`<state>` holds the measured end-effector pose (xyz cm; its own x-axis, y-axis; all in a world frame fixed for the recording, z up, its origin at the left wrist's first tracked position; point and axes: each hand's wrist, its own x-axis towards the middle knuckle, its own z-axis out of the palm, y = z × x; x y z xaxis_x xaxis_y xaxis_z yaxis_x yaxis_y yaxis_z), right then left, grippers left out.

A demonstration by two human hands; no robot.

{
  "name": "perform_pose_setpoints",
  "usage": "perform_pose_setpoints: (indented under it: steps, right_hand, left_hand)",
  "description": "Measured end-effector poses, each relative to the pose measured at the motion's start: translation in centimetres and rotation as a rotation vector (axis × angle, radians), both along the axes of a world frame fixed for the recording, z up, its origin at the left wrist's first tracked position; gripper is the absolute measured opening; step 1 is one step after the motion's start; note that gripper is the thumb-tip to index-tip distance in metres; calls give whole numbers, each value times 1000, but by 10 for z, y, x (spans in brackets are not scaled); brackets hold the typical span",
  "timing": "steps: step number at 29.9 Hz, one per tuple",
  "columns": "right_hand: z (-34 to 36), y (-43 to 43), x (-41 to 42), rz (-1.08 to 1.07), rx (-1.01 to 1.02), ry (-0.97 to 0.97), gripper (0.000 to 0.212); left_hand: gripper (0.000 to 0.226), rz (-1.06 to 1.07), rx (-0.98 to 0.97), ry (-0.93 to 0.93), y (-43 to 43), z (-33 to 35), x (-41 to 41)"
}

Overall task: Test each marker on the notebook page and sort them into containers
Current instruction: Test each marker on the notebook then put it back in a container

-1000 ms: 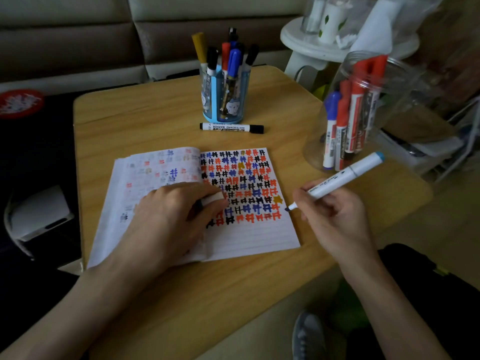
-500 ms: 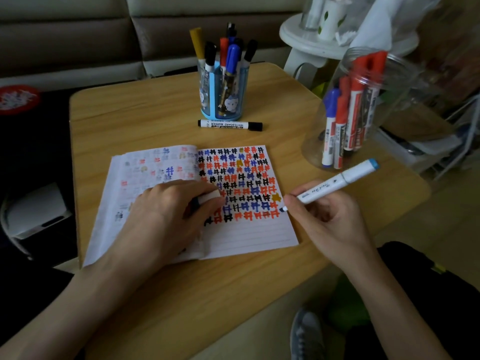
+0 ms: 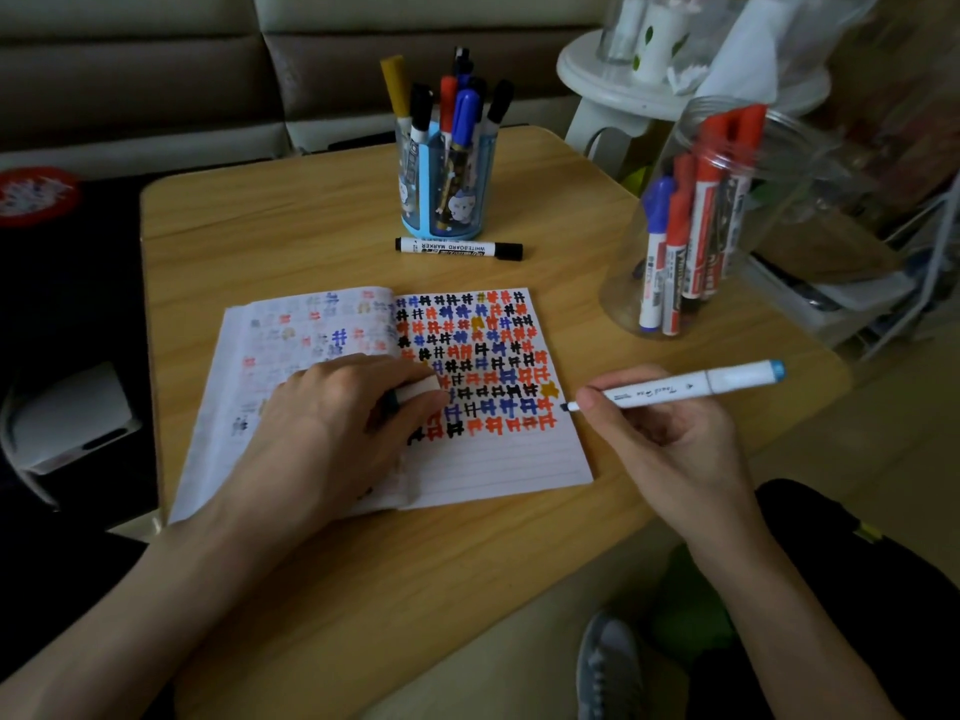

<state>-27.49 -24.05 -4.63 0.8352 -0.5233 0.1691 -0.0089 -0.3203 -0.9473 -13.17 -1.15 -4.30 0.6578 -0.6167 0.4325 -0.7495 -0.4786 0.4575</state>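
Observation:
An open notebook (image 3: 498, 459) lies on the wooden table (image 3: 311, 241), its right page covered with rows of coloured hash marks. My left hand (image 3: 332, 423) rests on the notebook and holds a white marker cap (image 3: 421, 388) between thumb and fingers. My right hand (image 3: 670, 433) grips a white marker with a light blue end (image 3: 691, 388), uncapped, its tip at the page's right edge. A blue pen cup (image 3: 447, 194) at the back holds several markers. A clear plastic jar (image 3: 727, 220) at the right holds red and blue markers.
A black whiteboard marker (image 3: 460, 248) lies in front of the pen cup. A white round stool (image 3: 649, 90) with cups stands behind the jar. A sofa runs along the back. A grey shoe (image 3: 608, 667) shows below the table's front edge.
My right hand has lowered the marker to a flatter angle and brought its tip down to the page's right edge. My left hand stayed on the notebook with the cap.

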Motion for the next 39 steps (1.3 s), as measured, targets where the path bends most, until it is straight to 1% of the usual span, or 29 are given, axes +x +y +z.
perform_pose_setpoints:
  steps: [3, 7, 11, 14, 16, 18, 21, 24, 26, 29, 32, 35, 37, 39]
  right_hand:
    - [0, 0, -3, 67, -15, 30, 5]
    - [-4, -5, -2, -16, -16, 44, 7]
    - [-3, -3, -2, -75, 66, 11, 6]
    - [-1, -1, -2, -41, 72, -6, 5]
    - [1, 0, -2, -8, 57, 3, 4]
    - [0, -1, -2, 24, -11, 46, 3]
    - [-4, -4, -2, -1, -89, 71, 6]
    - [-2, -3, -2, -45, -37, 33, 5]
    - [1, -1, -2, -13, -19, 21, 4]
    - [-1, -1, -2, 30, -58, 71, 5]
    - [0, -3, -2, -31, -1, 41, 6]
    - [6, 0, -2, -34, 133, -20, 7]
    - [9, 1, -1, -12, 160, -34, 10]
    - [12, 4, 0, 23, 173, -32, 12]
  left_hand:
    - [36, 4, 3, 10, 0, 2, -2]
    - [39, -4, 7, 25, -1, 4, -3]
    - [38, -12, 13, 35, 0, 4, -2]
    - [35, -20, 23, 29, 0, 4, -2]
    - [38, -15, 35, 29, 1, 4, -2]
    - [40, -17, 45, 24, 1, 3, -2]
    - [38, -14, 43, 17, 0, 2, -2]
    - [33, -18, 36, 33, 1, 2, -2]
    - [29, -36, 22, 40, 1, 0, -2]
    - [35, -58, 19, 45, 1, -1, -2]
    - [34, -103, 11, 43, 2, 1, -3]
    - [36, -184, -9, 67, 0, 6, -5]
    - [39, -182, -54, 111, -1, 10, -8]
    - [31, -146, -91, 174, -3, 13, -12]
